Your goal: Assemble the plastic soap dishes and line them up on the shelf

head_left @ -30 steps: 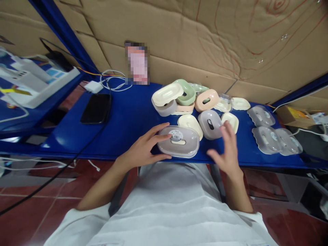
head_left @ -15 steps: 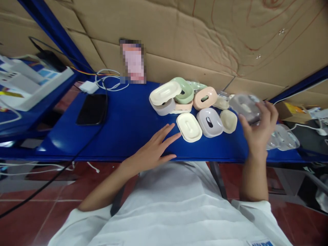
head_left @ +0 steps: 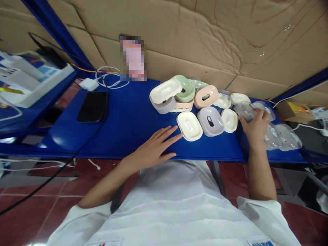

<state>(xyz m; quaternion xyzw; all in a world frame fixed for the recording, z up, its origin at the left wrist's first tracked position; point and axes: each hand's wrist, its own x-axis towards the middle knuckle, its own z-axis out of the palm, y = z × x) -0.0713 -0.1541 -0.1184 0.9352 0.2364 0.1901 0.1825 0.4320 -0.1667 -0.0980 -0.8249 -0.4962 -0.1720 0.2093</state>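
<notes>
My left hand (head_left: pixel 153 147) lies on the blue table with its fingers spread, the fingertips beside a cream oval tray (head_left: pixel 190 126). At the right, my right hand (head_left: pixel 256 128) has thumb and fingers around a clear plastic lid (head_left: pixel 245 111), low over the table. Left of that hand are a small cream dish (head_left: pixel 229 120) and a lilac soap dish (head_left: pixel 210 122) with a dark slot. Behind them sits a peach soap dish (head_left: pixel 206 97). A green soap dish (head_left: pixel 183 89) rests in a stack with a cream tray (head_left: pixel 165 91) and a lilac dish (head_left: pixel 164 106).
More clear lids (head_left: pixel 288 137) lie at the right end of the blue table (head_left: pixel 123 126). A black phone-like slab (head_left: pixel 92 107), a white adapter (head_left: pixel 88 84) and cables are on the left. Cardboard (head_left: pixel 174 37) stands behind, and an open carton (head_left: pixel 294 111) is at far right.
My right hand has lowered the clear lid toward the other clear lids at the right. My left hand has stayed nearly in place, its fingers still spread.
</notes>
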